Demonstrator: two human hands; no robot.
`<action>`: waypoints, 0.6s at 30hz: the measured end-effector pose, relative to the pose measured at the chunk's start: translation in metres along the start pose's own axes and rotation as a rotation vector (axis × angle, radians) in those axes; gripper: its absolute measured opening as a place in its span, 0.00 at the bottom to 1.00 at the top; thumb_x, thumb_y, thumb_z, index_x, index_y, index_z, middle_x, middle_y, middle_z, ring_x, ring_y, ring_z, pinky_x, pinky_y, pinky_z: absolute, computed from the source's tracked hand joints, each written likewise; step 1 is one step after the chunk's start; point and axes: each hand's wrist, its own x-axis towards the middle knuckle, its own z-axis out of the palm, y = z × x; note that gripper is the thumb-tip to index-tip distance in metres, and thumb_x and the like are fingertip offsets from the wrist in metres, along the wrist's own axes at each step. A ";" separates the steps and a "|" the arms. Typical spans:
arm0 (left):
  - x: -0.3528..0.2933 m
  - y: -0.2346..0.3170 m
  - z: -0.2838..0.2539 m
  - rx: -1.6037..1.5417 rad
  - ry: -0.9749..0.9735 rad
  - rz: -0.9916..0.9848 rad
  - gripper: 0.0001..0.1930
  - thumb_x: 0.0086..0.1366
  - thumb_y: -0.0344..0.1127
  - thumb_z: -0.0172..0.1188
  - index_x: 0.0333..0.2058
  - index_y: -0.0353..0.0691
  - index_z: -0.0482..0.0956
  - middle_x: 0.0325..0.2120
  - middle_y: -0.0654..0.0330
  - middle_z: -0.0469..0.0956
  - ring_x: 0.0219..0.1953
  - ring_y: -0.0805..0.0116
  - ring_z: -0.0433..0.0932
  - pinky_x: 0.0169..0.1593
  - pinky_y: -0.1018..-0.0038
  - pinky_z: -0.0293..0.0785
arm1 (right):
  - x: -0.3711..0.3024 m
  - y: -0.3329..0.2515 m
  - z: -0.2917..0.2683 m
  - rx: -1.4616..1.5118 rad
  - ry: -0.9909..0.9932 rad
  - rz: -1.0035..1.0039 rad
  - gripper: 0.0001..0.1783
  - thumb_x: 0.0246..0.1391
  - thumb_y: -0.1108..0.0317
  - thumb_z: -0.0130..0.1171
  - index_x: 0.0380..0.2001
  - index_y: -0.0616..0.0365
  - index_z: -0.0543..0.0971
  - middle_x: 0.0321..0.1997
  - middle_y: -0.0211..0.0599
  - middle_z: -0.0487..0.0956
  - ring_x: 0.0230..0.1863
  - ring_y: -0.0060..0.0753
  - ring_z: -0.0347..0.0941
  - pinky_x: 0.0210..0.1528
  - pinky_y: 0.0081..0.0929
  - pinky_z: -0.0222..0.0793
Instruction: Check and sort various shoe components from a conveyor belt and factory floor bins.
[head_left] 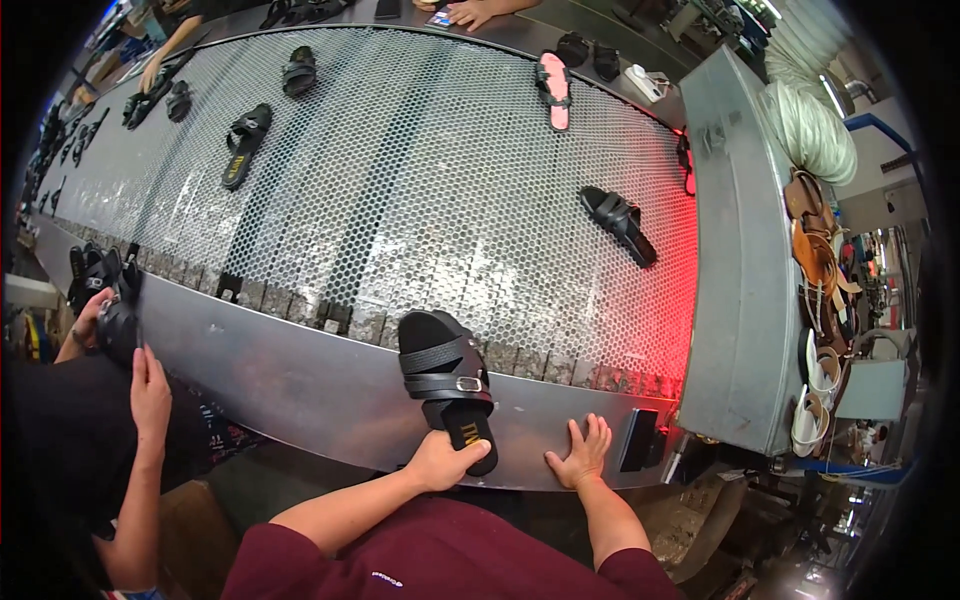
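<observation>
A black strappy sandal [447, 375] with a small silver buckle is in my left hand [448, 462]. The thumb lies on the insole at the heel, and the other fingers are hidden beneath. The toe points away from me, over the near edge of the mesh conveyor [430, 215]. My right hand [585, 452] rests on the metal edge plate [330, 395], fingers spread, holding nothing. Farther right on the mesh lies another black sandal [618, 225]. Beyond it is a sandal with a pink insole [553, 90].
A grey metal housing [740, 260] glowing red at its mouth stands at the right, with hanging sandals [815, 255] beside it. A dark box [640, 440] sits near my right hand. At left, a co-worker's hands [150, 395] handle black sandals. More black sandals [247, 145] ride the mesh.
</observation>
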 end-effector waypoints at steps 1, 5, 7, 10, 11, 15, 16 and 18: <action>0.002 0.001 0.004 0.035 0.019 0.011 0.14 0.64 0.43 0.57 0.32 0.36 0.78 0.22 0.63 0.77 0.26 0.72 0.75 0.34 0.71 0.72 | 0.002 -0.002 -0.002 -0.012 -0.041 0.025 0.47 0.32 0.40 0.67 0.58 0.45 0.66 0.68 0.49 0.49 0.71 0.57 0.37 0.70 0.56 0.31; 0.005 -0.001 0.014 -0.035 0.050 0.030 0.11 0.62 0.41 0.59 0.32 0.37 0.78 0.22 0.64 0.77 0.27 0.74 0.75 0.34 0.72 0.73 | 0.003 -0.001 -0.004 -0.009 -0.080 0.054 0.45 0.35 0.37 0.65 0.58 0.41 0.68 0.67 0.47 0.50 0.71 0.54 0.37 0.70 0.54 0.30; 0.010 0.004 0.025 -0.055 0.039 0.044 0.10 0.62 0.39 0.59 0.33 0.37 0.78 0.24 0.64 0.77 0.28 0.74 0.75 0.35 0.72 0.73 | 0.003 0.003 -0.003 0.011 -0.080 0.040 0.45 0.35 0.35 0.64 0.59 0.39 0.68 0.68 0.45 0.50 0.70 0.53 0.37 0.70 0.54 0.29; 0.016 0.014 0.043 -0.082 0.011 0.055 0.09 0.61 0.35 0.60 0.37 0.36 0.77 0.29 0.64 0.77 0.31 0.74 0.75 0.37 0.73 0.73 | 0.000 0.011 -0.001 0.040 -0.038 0.021 0.45 0.35 0.35 0.63 0.59 0.39 0.68 0.68 0.45 0.51 0.70 0.53 0.37 0.70 0.54 0.28; 0.017 0.016 0.050 -0.070 0.011 0.070 0.09 0.61 0.34 0.60 0.38 0.36 0.76 0.30 0.64 0.77 0.33 0.74 0.75 0.38 0.73 0.73 | 0.000 0.011 -0.003 0.041 -0.047 0.024 0.44 0.37 0.34 0.62 0.59 0.38 0.68 0.68 0.44 0.51 0.70 0.53 0.38 0.70 0.55 0.28; 0.020 0.019 0.096 -0.106 0.029 0.214 0.16 0.60 0.32 0.61 0.46 0.35 0.72 0.35 0.62 0.75 0.37 0.73 0.74 0.42 0.73 0.73 | -0.007 0.024 -0.004 0.100 -0.065 0.035 0.45 0.42 0.31 0.56 0.62 0.38 0.66 0.69 0.46 0.50 0.71 0.53 0.37 0.70 0.55 0.26; 0.017 0.021 0.111 -0.107 0.078 0.282 0.19 0.59 0.32 0.62 0.48 0.34 0.70 0.36 0.62 0.75 0.39 0.73 0.74 0.43 0.73 0.72 | -0.009 0.028 -0.005 0.110 -0.042 0.082 0.45 0.42 0.31 0.56 0.62 0.38 0.66 0.69 0.46 0.50 0.71 0.53 0.37 0.70 0.55 0.26; 0.009 0.013 0.128 0.044 0.022 0.291 0.20 0.60 0.33 0.61 0.50 0.35 0.69 0.38 0.61 0.74 0.42 0.69 0.73 0.47 0.70 0.71 | -0.013 0.034 -0.003 0.168 0.042 0.002 0.43 0.41 0.32 0.57 0.60 0.40 0.68 0.69 0.47 0.52 0.70 0.55 0.40 0.70 0.56 0.30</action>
